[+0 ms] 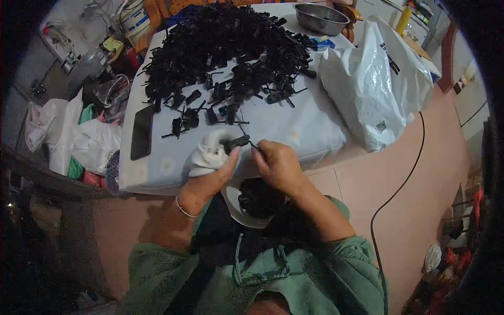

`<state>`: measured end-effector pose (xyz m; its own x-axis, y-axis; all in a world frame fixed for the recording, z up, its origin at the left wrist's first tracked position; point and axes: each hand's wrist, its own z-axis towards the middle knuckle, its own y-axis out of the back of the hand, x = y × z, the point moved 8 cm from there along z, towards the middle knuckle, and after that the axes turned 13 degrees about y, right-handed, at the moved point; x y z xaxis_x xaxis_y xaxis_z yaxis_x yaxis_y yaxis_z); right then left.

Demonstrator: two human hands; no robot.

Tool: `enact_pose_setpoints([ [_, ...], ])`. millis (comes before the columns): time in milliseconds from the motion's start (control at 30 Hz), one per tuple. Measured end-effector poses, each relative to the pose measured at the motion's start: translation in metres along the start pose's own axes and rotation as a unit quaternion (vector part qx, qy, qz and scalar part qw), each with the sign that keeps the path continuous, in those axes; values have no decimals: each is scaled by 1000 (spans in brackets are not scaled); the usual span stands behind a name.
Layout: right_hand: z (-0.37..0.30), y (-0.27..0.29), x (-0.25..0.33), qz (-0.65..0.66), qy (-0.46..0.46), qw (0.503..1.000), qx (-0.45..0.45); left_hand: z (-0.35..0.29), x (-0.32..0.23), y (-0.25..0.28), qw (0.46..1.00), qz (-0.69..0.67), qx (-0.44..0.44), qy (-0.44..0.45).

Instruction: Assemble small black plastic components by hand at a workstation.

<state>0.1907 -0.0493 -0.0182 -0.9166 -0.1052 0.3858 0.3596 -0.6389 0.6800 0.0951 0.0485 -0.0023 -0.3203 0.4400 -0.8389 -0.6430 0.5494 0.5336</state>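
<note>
At the near edge of the table, my left hand (212,179) is closed around a small black plastic part (239,140) with thin prongs. A white cloth or glove (206,156) covers its fingers while the thumb stays bare. My right hand (281,164) pinches at the part's right end, fingertips together; whether they grip a prong or a separate small piece is hard to make out. Below my hands, a white container (233,207) on my lap holds dark pieces. Beyond them spreads a large heap of similar black parts (226,47), with several loose ones nearer me.
A dark phone (142,133) lies on the white-covered table (310,126) at left. Toward the right stand a big white plastic bag (362,89) and, farther back, a metal bowl (321,19). Plastic bags (94,142) crowd the left side. A black cable (396,191) runs down the floor.
</note>
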Motion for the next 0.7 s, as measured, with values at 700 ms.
enact_pose_setpoints([
  [700, 3, 12, 7, 226, -87, 966, -90, -22, 0, -22, 981, -113, 153, 45],
])
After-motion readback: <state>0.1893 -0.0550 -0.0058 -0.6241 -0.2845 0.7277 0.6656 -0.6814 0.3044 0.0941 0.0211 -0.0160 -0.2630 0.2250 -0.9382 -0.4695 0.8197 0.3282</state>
